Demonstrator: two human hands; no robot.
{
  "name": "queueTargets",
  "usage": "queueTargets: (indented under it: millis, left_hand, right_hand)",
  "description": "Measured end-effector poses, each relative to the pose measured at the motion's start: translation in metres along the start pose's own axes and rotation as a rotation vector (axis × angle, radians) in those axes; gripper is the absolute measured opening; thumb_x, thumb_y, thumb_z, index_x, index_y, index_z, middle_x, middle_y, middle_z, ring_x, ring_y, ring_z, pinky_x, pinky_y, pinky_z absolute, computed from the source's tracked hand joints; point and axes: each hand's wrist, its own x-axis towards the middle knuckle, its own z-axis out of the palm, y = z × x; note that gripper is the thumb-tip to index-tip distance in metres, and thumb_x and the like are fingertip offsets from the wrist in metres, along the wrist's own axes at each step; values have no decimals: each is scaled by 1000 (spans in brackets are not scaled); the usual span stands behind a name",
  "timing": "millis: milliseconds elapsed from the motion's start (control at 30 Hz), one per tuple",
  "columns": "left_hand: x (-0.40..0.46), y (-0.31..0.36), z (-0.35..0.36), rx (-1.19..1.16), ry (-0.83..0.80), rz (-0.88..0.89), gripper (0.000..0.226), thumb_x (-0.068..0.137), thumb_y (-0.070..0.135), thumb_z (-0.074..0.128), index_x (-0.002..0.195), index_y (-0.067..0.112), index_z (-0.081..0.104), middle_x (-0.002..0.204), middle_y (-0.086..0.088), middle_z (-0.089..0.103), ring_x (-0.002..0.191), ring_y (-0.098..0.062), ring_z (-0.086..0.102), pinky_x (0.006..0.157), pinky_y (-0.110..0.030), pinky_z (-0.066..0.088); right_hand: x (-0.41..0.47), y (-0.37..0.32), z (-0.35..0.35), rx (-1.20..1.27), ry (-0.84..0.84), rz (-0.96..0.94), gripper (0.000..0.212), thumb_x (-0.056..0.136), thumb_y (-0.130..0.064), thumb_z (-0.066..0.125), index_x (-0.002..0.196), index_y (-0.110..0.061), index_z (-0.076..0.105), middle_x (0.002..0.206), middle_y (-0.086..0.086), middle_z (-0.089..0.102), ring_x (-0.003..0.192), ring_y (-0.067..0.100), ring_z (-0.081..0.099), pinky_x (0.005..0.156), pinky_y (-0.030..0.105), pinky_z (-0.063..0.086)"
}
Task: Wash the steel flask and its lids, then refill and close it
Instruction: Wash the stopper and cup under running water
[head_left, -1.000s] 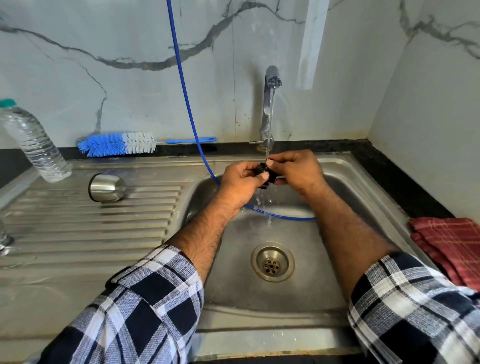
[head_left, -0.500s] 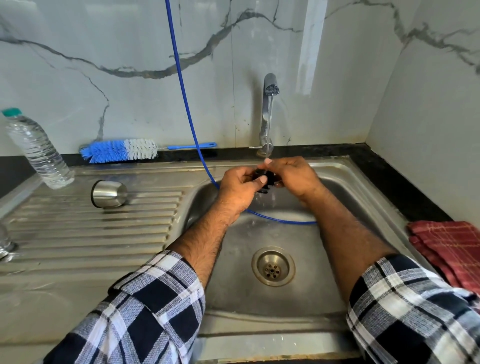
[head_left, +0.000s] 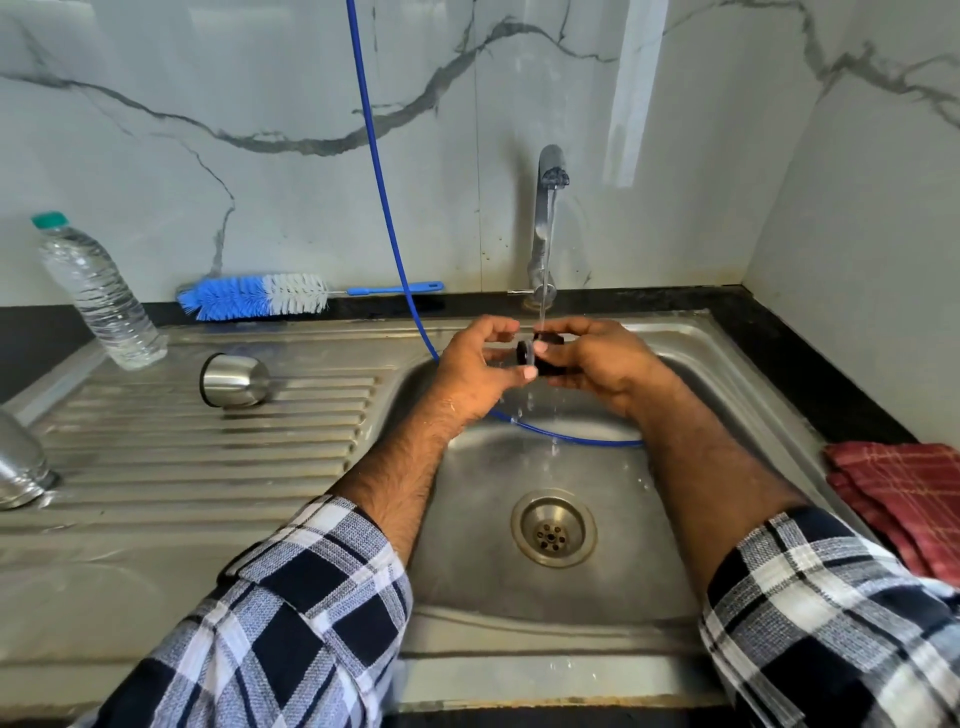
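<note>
Black plastic, wet under the running stream: the inner lid (head_left: 540, 355) sits between the two hands over the sink (head_left: 727, 364), directly below the tap (head_left: 545, 218). The right hand (head_left: 602, 366) grips the lid's body with curled fingers and thumb. The left hand (head_left: 475, 371) pinches at the lid's left end, thumb below and fingers above, where a disc-shaped face shows. The lid's long axis runs roughly left to right, from one palm toward the other, with the water striking it from above. Both hands touch it, so neither is nearer; the right hand seems to carry the weight while the left works the end.

Judging by the task, this is the rinsing of one lid, with the refill and closing not yet done. The next move likely turns on rotating the lid about that left-to-right axis so the stream reaches each side, and a slippery wet part could drop toward the drain (head_left: 553, 530) below the hands.

Well to the left of the hands, on the ribbed draining board, a steel cup lid (head_left: 234, 379) lies on its side. Farther left, the steel flask (head_left: 18, 467) shows partly at the frame edge. A plastic water bottle (head_left: 98, 296) and a bottle brush (head_left: 254, 296) lie left and behind the hands. A blue hose (head_left: 384, 208) hangs into the sink behind the left hand, and a red cloth (head_left: 904, 493) lies to the right.
</note>
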Motion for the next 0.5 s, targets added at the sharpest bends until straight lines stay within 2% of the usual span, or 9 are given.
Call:
queueTargets:
  millis: [67, 133, 233, 300, 367, 433, 500]
  left_hand:
    - [0, 0, -2, 74, 18, 13, 50, 80, -1, 88, 117, 27, 70, 113, 7, 72, 102, -15, 72, 90, -34, 62]
    - [-3, 2, -2, 140, 35, 3, 48, 78, -6, 86, 113, 24, 71, 105, 6, 73, 97, -18, 72, 88, -33, 63]
    - [-10, 7, -4, 252, 52, -23, 42, 76, 4, 91, 109, 22, 74, 101, 6, 75, 96, -15, 72, 89, -32, 61]
    - [-16, 15, -11, 323, 55, -24, 37, 77, 11, 92, 108, 22, 75, 99, 6, 76, 93, -13, 72, 88, -29, 60]
    - [-24, 24, -21, 357, 49, -14, 34, 79, 15, 92, 108, 23, 74, 98, 7, 75, 92, -12, 71, 86, -29, 59]
    - [-31, 28, -29, 382, 43, 2, 34, 80, 18, 92, 107, 24, 74, 97, 7, 74, 91, -13, 71, 84, -29, 60]
    - [-41, 30, -39, 419, 47, 14, 34, 79, 22, 93, 107, 24, 74, 95, 7, 73, 89, -13, 71, 85, -29, 60]
  right_hand:
    - [-8, -5, 5, -156, 44, -36, 37, 86, -1, 83, 118, -19, 76, 115, 7, 77, 106, 24, 74, 91, 38, 63]
    - [-17, -10, 9, -389, 86, -67, 45, 79, -9, 91, 118, -23, 75, 110, 1, 76, 100, 19, 72, 87, 35, 61]
    - [-31, -18, 16, -654, 105, -75, 56, 72, -24, 97, 121, -31, 72, 111, -6, 73, 102, 14, 68, 89, 36, 60]
    - [-39, -26, 21, -740, 105, -89, 60, 73, -23, 96, 127, -31, 71, 120, -3, 72, 108, 13, 64, 95, 36, 55]
    - [-48, -32, 24, -807, 122, -119, 63, 75, -22, 95, 131, -32, 69, 127, -2, 71, 108, 13, 60, 93, 34, 51]
    - [-55, -37, 23, -852, 140, -152, 66, 76, -19, 95, 135, -31, 68, 131, -1, 70, 111, 14, 61, 90, 30, 48]
    - [-65, -44, 22, -892, 137, -184, 67, 78, -13, 93, 137, -31, 67, 136, 0, 69, 121, 19, 63, 95, 30, 48]
